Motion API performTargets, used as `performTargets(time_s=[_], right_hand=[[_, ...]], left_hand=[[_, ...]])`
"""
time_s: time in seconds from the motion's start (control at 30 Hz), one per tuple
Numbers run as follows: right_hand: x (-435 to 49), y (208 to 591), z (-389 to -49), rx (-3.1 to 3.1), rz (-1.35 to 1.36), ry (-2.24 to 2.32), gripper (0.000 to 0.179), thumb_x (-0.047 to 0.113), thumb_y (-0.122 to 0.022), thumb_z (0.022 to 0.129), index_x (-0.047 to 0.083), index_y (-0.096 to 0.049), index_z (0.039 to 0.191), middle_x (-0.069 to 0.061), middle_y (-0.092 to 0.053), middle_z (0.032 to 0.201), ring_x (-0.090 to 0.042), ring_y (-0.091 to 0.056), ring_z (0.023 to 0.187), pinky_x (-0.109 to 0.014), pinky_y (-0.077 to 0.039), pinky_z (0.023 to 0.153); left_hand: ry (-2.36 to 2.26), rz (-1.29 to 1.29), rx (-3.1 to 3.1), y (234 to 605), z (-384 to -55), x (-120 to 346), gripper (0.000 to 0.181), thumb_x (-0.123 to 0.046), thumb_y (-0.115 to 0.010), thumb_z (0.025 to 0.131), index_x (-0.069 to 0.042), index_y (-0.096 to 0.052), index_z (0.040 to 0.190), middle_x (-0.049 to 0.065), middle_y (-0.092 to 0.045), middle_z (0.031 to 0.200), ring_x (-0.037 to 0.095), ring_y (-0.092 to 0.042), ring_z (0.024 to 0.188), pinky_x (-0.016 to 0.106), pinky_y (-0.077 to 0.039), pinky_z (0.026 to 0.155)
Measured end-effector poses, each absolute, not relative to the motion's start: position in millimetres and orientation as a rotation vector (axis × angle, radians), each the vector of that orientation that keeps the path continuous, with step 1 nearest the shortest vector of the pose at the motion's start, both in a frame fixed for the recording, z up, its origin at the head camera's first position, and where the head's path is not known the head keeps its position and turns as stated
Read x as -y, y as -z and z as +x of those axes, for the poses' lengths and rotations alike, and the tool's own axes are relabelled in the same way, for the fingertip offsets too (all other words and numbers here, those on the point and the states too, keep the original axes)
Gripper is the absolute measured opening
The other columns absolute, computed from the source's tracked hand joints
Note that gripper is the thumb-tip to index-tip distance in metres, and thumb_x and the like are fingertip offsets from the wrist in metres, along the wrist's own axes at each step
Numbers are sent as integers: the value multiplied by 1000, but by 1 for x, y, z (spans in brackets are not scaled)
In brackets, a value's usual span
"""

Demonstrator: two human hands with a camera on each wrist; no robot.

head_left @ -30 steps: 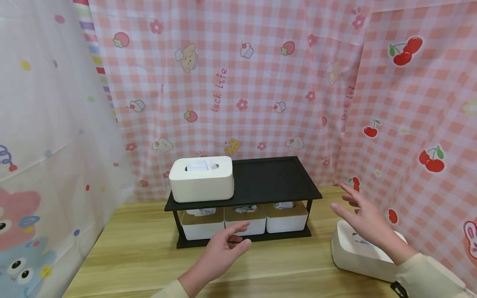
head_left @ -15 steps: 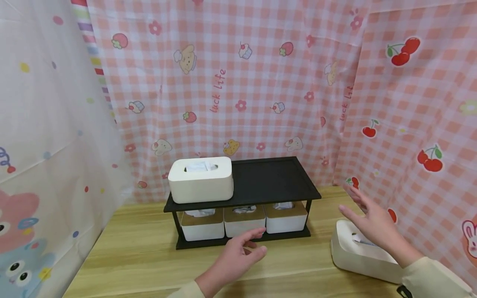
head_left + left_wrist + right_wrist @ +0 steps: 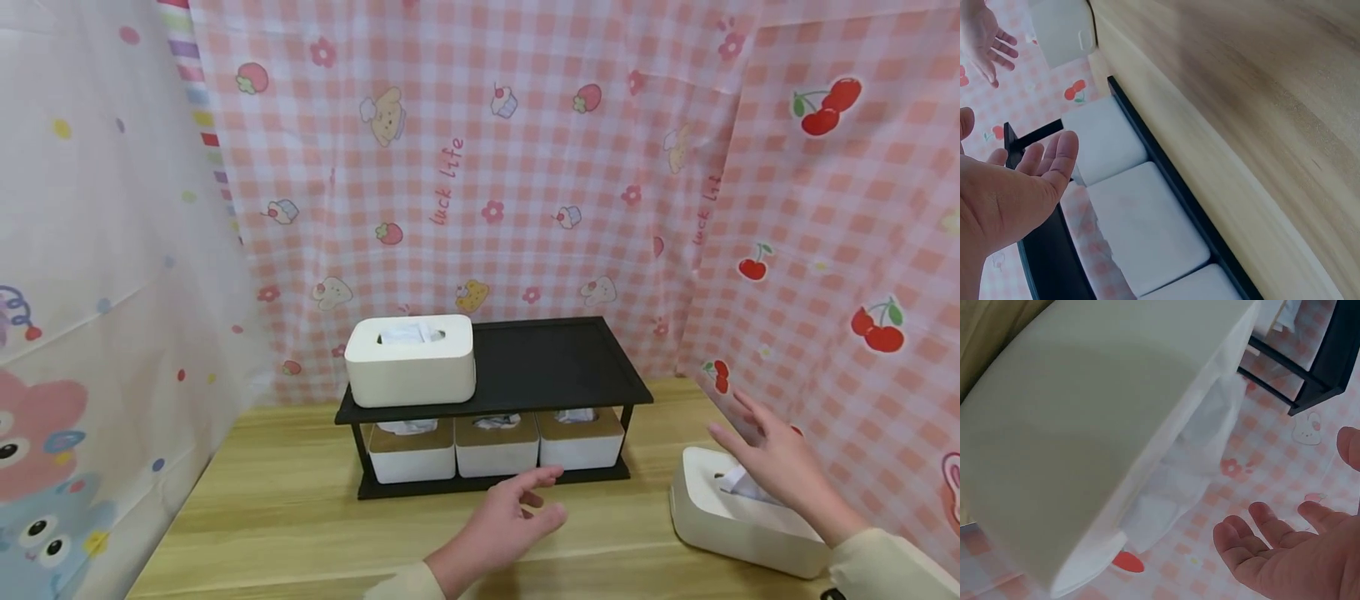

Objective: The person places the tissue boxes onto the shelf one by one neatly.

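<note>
My right hand (image 3: 783, 462) hovers over a white tissue box (image 3: 742, 537) at the right of the table, its fingers loosely spread and holding nothing. In the right wrist view that tissue box (image 3: 1085, 425) fills the left side, with white tissue (image 3: 1172, 487) sticking out, apart from the fingers. In front of the black two-tier rack (image 3: 555, 358), my left hand (image 3: 506, 525) hangs in the air with relaxed fingers and nothing in it. Another white tissue box (image 3: 411, 371) stands on the rack's top shelf at the left.
On the lower shelf, three smaller white boxes with brown lids, the left (image 3: 412, 462), middle (image 3: 497, 454) and right (image 3: 581, 450), stand side by side. Wood-grain table (image 3: 285, 525) lies below. Checked curtains (image 3: 525, 183) hang behind and at the right, a white curtain (image 3: 112, 208) at the left.
My left hand has moved right in front of the rack. The right hand has shifted right and a little down, above the tissue box. The boxes have stayed put.
</note>
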State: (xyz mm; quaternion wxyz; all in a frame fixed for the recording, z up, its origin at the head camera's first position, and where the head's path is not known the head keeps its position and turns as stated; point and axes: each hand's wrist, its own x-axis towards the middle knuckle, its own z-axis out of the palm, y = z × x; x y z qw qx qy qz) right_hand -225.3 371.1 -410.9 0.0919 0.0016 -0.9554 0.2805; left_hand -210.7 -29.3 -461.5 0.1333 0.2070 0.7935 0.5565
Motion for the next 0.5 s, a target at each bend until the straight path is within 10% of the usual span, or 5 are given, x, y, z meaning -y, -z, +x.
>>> performTargets(time_s=[0.5], right_hand=[[-391, 426, -230, 2848, -6, -793, 89, 52, -57, 108, -12, -26, 162, -51, -38, 152, -71, -42, 135, -78, -41, 101]], left_hand=[[-1537, 588, -2291, 480, -215, 5, 48, -42, -73, 101, -37, -63, 147, 2, -65, 146, 19, -65, 117, 33, -60, 84]])
